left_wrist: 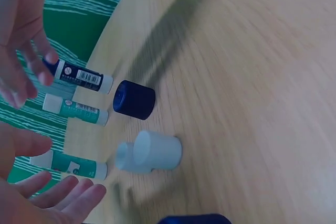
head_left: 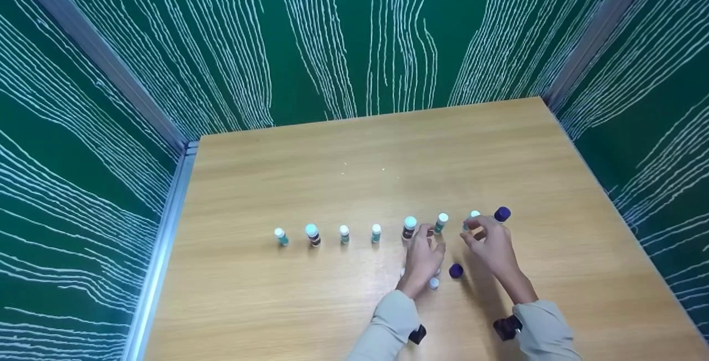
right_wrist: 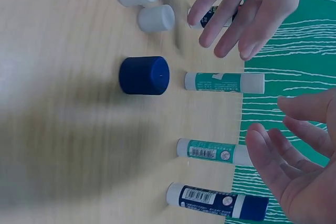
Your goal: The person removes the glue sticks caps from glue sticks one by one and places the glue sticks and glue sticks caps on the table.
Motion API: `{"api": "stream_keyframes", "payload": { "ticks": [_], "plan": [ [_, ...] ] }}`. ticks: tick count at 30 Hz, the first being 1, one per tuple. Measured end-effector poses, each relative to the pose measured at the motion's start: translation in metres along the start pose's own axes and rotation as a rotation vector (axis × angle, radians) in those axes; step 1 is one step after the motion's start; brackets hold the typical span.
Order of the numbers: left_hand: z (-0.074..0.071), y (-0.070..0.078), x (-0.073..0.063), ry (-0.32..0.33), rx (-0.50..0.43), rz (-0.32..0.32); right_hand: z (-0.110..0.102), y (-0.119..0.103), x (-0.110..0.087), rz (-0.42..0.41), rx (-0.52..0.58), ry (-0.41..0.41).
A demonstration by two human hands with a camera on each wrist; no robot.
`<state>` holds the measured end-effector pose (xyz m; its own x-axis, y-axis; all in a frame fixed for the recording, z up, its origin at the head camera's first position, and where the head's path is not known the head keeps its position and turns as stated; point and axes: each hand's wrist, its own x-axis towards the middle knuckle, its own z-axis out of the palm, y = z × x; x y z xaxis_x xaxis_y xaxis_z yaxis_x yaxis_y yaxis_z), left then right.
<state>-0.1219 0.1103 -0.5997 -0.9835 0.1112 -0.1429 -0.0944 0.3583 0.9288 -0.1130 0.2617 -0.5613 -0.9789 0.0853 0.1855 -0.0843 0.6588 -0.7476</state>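
Note:
My left hand (head_left: 424, 261) has its fingers loosely bent, with nothing between them, beside a teal glue stick (head_left: 441, 223) with a white cap. In the left wrist view its spread fingers (left_wrist: 79, 198) overlap that upright stick. My right hand (head_left: 493, 245) is at another teal glue stick (right_wrist: 210, 151); the fingertips overlap its white cap in the right wrist view, thumb apart from the fingers. Just beyond stands a navy glue stick (right_wrist: 205, 200) with a navy cap. A loose navy cap (head_left: 456, 271) rests on the table between my hands, and two white caps (left_wrist: 157, 149) (left_wrist: 126, 157) lie near my left hand.
More upright glue sticks continue leftward in a row, including a teal one (head_left: 376, 233), a dark one (head_left: 313, 235) and a tilted one (head_left: 281, 237). Small white specks (head_left: 383, 169) dot the wooden table (head_left: 266, 184). Green walls with white lines (head_left: 354, 40) enclose its back and sides.

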Motion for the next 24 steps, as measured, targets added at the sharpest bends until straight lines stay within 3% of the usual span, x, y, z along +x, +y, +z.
{"api": "stream_keyframes", "payload": {
  "ticks": [3, 11, 15, 24],
  "plan": [
    [0.004, 0.003, 0.002, 0.012, 0.023, 0.016, 0.003, -0.002, 0.006, -0.009, -0.012, -0.01],
    [0.014, 0.004, 0.013, 0.072, 0.11, -0.043, 0.014, -0.009, 0.018, -0.012, -0.042, -0.033],
    [0.017, 0.001, 0.02, 0.095, 0.144, -0.02, 0.021, -0.008, 0.024, 0.01, -0.041, -0.046],
    [0.017, 0.003, 0.033, 0.054, 0.242, 0.006, 0.035, -0.004, 0.032, 0.012, -0.012, -0.042]
  ]
}}
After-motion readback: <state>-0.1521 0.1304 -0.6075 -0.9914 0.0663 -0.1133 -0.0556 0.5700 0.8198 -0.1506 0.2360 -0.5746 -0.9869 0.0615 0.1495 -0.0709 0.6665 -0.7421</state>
